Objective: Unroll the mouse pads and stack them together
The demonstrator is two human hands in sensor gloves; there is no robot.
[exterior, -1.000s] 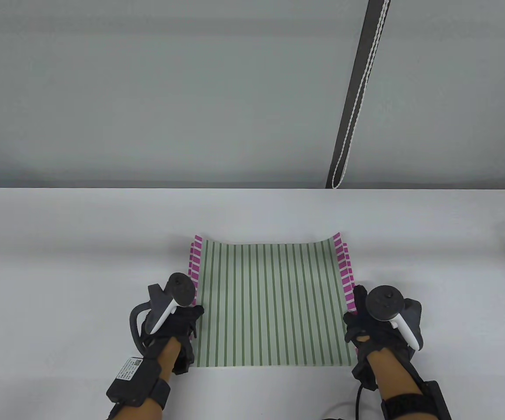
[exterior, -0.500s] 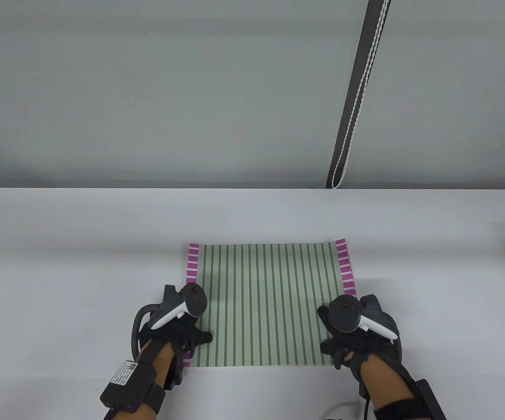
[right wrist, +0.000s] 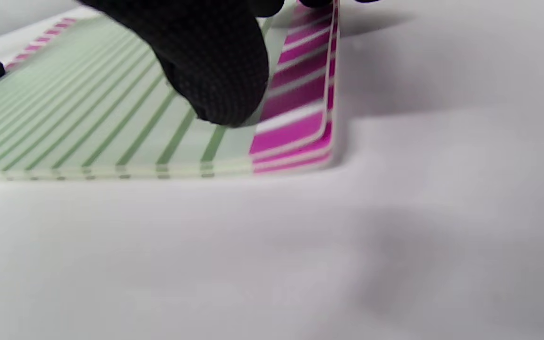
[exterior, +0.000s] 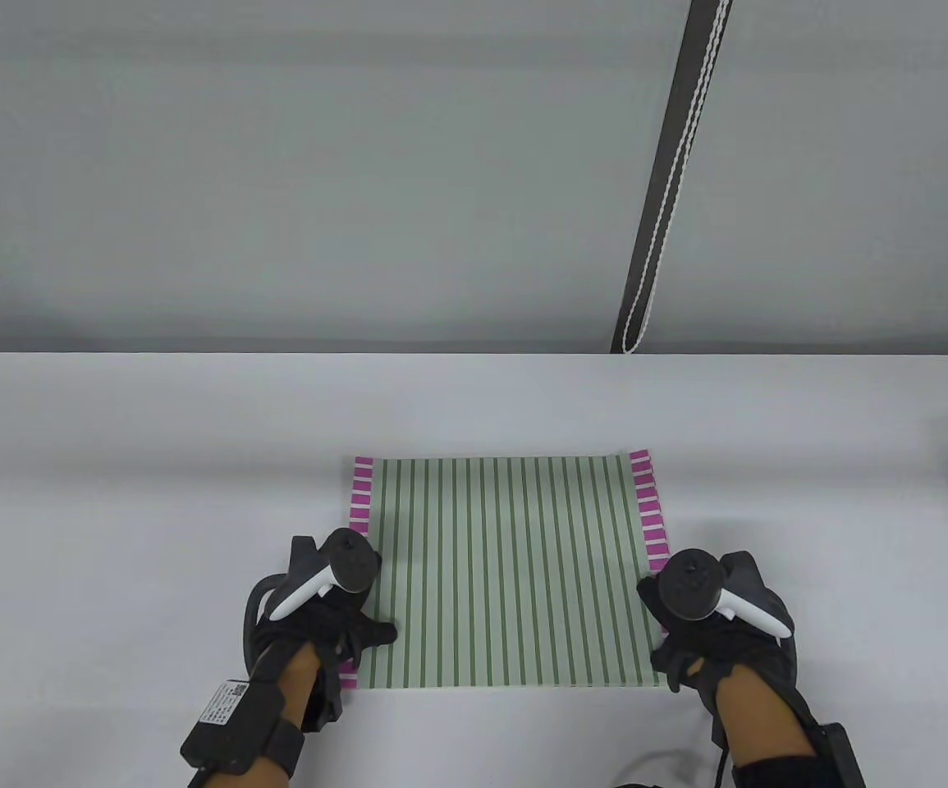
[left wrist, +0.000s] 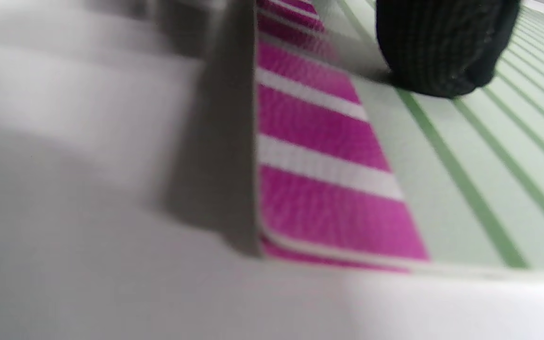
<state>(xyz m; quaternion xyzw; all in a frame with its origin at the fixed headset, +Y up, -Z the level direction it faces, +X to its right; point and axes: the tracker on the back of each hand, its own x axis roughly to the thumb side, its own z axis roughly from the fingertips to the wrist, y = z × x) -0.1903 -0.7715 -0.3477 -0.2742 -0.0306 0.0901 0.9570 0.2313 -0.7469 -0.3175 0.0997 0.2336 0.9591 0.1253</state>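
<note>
Green-striped pads (exterior: 506, 570) with magenta side bands lie unrolled and flat near the front middle of a white table (exterior: 112, 460), one on top of another. The right wrist view shows at least 2 layered edges at the near right corner, lined up closely, so the unrolling and stacking appear done or nearly so; what seems left is a last squaring of the edges and letting go. No rolled pad shows anywhere in view.

The left hand (exterior: 322, 611) rests at the stack's near left edge, palm down, its thumb reaching inward onto the striped surface. In the left wrist view 1 gloved fingertip (left wrist: 442, 47) presses the top pad just inside the magenta band. The right hand (exterior: 707, 624) sits at the near right edge in a mirrored pose, and the right wrist view shows 1 fingertip (right wrist: 215, 71) pushing down on the pad beside the band. Neither hand is seen closing around anything: both press flat on top, fingers loosely spread, not pinching, though fingers past the edge are hidden. Both forearms come in from the near side of the table.
</note>
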